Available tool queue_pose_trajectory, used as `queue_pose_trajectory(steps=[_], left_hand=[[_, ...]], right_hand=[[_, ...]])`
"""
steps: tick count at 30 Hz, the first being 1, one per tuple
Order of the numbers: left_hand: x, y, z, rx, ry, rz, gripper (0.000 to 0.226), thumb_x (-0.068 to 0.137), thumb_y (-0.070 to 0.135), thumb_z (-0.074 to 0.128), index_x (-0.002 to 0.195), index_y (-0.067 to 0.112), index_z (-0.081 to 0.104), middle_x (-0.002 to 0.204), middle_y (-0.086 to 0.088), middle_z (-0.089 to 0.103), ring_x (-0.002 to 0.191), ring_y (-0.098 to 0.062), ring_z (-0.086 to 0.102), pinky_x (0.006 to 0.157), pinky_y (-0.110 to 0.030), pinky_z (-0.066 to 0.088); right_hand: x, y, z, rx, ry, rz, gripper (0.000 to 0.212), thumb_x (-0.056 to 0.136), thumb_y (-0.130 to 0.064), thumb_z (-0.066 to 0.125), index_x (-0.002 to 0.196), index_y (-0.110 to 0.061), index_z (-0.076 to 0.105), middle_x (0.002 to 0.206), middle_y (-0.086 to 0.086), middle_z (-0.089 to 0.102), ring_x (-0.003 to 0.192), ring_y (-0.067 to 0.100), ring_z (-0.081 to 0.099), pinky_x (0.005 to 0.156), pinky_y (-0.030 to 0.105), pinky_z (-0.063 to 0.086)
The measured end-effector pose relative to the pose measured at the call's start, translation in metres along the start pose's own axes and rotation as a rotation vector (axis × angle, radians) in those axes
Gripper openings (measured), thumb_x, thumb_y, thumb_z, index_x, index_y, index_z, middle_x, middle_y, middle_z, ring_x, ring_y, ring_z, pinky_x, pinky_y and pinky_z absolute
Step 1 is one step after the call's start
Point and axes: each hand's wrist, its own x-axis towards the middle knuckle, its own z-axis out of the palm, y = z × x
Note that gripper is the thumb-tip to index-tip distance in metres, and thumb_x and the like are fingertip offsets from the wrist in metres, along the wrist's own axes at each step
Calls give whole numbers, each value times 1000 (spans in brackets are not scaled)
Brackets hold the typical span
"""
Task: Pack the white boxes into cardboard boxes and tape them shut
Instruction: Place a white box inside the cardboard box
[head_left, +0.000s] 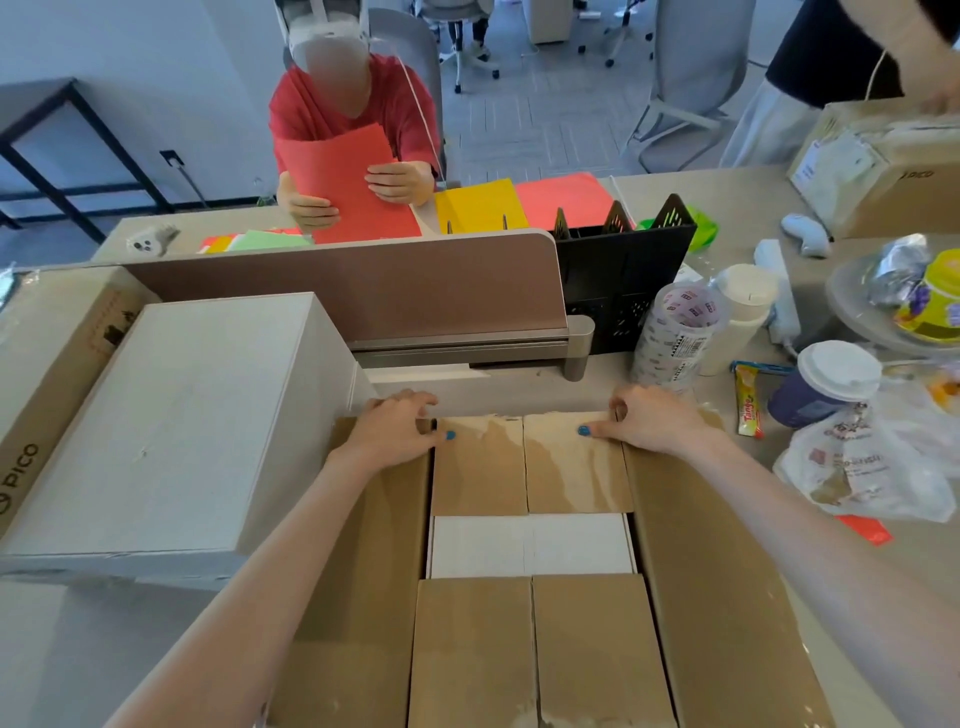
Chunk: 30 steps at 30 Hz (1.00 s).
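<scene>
An open cardboard box (717, 571) sits in front of me, its side flaps spread out left and right. Its far flaps (530, 467) and near flaps (530, 654) are folded inward, and a white box (530, 545) shows in the gap between them. My left hand (395, 426) grips the far left corner of the box, thumb pressing on the far flap. At the far right corner my right hand (649, 421) grips likewise, thumb on the flap. A large white box (171, 415) stands to the left. A roll of tape (675, 332) stands behind the right hand.
A PICO carton (47, 374) lies at far left, another carton (883, 171) at far right. Cups (826, 384), a snack bar, a plastic bag (857, 467) and a bowl crowd the right side. A desk divider (363, 291) and black file rack (623, 270) stand behind; a person in red holds paper beyond.
</scene>
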Motion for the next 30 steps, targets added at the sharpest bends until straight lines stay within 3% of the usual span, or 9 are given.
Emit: queue_pose_trajectory(steps=[2, 4, 8, 11, 14, 16, 20, 24, 30], left_hand=[[-5, 1, -10, 199, -6, -44, 37, 98, 49, 43, 115, 20, 60, 112, 0, 65, 100, -21, 60, 106, -43, 36], [-10, 8, -20, 322, 15, -30, 33, 101, 39, 40, 104, 16, 63, 105, -3, 68, 94, -23, 60, 103, -38, 37], [-13, 41, -34, 567, 158, 20, 24, 93, 18, 49, 115, 18, 59, 108, -5, 68, 101, -26, 62, 85, -32, 41], [-10, 66, -37, 743, 97, -39, 26, 89, 11, 52, 114, 17, 58, 106, -1, 64, 97, -22, 63, 77, -30, 35], [-7, 87, -42, 821, 91, -88, 24, 90, 9, 52, 112, 17, 54, 97, 0, 55, 85, -18, 58, 72, -27, 32], [-7, 99, -48, 774, 127, -92, 25, 89, 6, 52, 111, 16, 54, 84, 1, 47, 75, -17, 52, 63, -27, 31], [-13, 109, -46, 384, 202, -86, 22, 94, 17, 46, 114, 10, 52, 105, -9, 62, 95, -30, 62, 66, -32, 36], [-21, 99, -16, -10, 338, -14, 40, 100, 42, 36, 125, 12, 49, 111, -4, 62, 88, -25, 63, 73, -37, 51], [-44, 75, 34, -204, 419, 150, 24, 102, 20, 40, 122, 17, 53, 111, -1, 63, 78, -17, 62, 68, -35, 52]], right_hand=[[-6, -5, -9, -173, 0, 31, 59, 84, -74, 43, 84, -16, 56, 89, 3, 60, 89, 25, 58, 73, 33, 40], [-11, -11, -18, -256, 32, 40, 56, 90, -65, 42, 91, -13, 62, 98, 8, 64, 95, 28, 62, 73, 33, 40], [-14, -33, -37, -476, 163, -65, 25, 95, -29, 53, 112, -15, 63, 111, 7, 64, 102, 27, 63, 75, 30, 42], [-12, -59, -47, -576, 124, -83, 29, 92, -9, 50, 117, -17, 60, 117, 4, 62, 109, 25, 61, 77, 29, 37], [-9, -81, -50, -641, 120, -70, 32, 90, -7, 51, 118, -18, 61, 117, 1, 63, 110, 23, 60, 83, 27, 40], [-9, -93, -51, -639, 155, -78, 31, 88, -6, 53, 116, -17, 62, 114, 2, 63, 107, 24, 60, 82, 26, 42], [-15, -109, -53, -389, 220, -146, 21, 94, -15, 51, 114, -10, 58, 113, 10, 62, 104, 30, 60, 73, 32, 37], [-26, -102, -34, -113, 196, -176, 32, 99, -28, 46, 123, -7, 48, 118, 14, 61, 106, 36, 60, 80, 38, 46], [-45, -68, 22, 212, 269, -253, 29, 94, -10, 45, 121, -14, 55, 125, 4, 58, 114, 28, 55, 87, 37, 45]])
